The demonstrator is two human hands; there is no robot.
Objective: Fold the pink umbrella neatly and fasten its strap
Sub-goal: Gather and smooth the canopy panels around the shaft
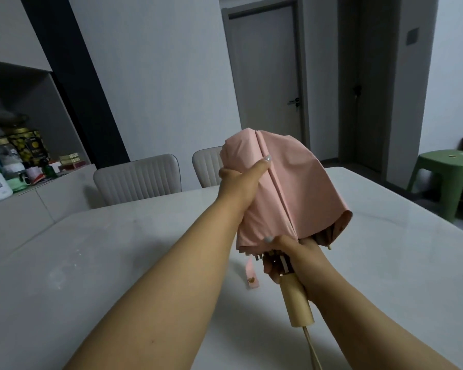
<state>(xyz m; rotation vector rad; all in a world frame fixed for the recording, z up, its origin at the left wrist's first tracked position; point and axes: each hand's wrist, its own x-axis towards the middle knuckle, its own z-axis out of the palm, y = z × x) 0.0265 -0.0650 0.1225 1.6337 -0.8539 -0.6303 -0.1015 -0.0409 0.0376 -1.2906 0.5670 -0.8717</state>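
The pink umbrella [300, 182] is collapsed and held above the white table, its top pointing away from me, with the canopy loose and bulging on the right. My left hand [241, 180] grips the canopy's left side near the top, thumb lying along a rib seam. My right hand [286, 257] clasps the rib ends just above the cream handle [297, 303], which points toward me with a cord hanging from its end. The pink strap [251, 276], with a snap button on it, dangles unfastened below the canopy's left edge.
The white table [118, 263] fills the foreground. Two pale padded chairs [138, 178] stand at its far side. A counter with jars and tins [16, 158] is at the left, a green stool [447, 177] at the right, and a closed door [265, 76] behind.
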